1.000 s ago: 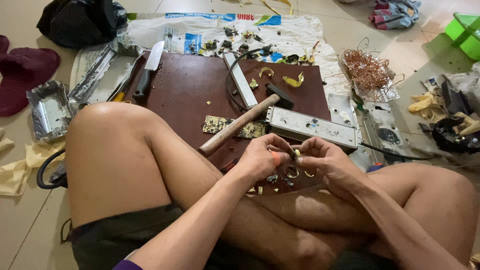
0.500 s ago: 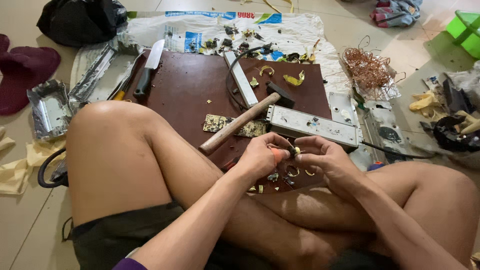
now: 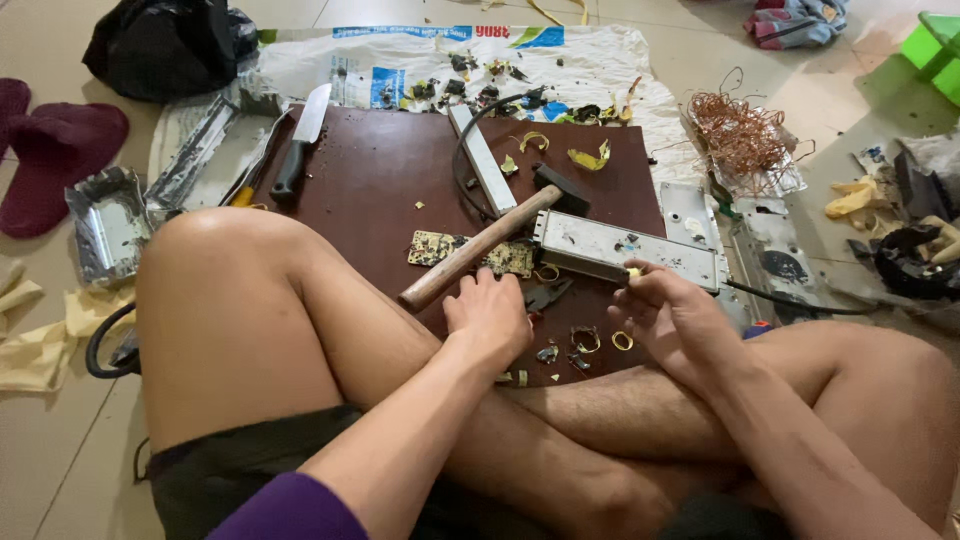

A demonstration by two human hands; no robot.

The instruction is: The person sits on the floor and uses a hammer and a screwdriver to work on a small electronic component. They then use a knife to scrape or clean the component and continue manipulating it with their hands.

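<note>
Hammer: lies on brown board, handle toward left hand.
Left hand: loose, fingertips beside handle.
Right hand: pinching small yellow piece.

Person's wearing dark shorts and a purple sleeve that only shows at the near edge on the left arm. Legs and forearms are bare, both hands bare too, no gloves, rings or watch.

Brown board, copper wire
</note>
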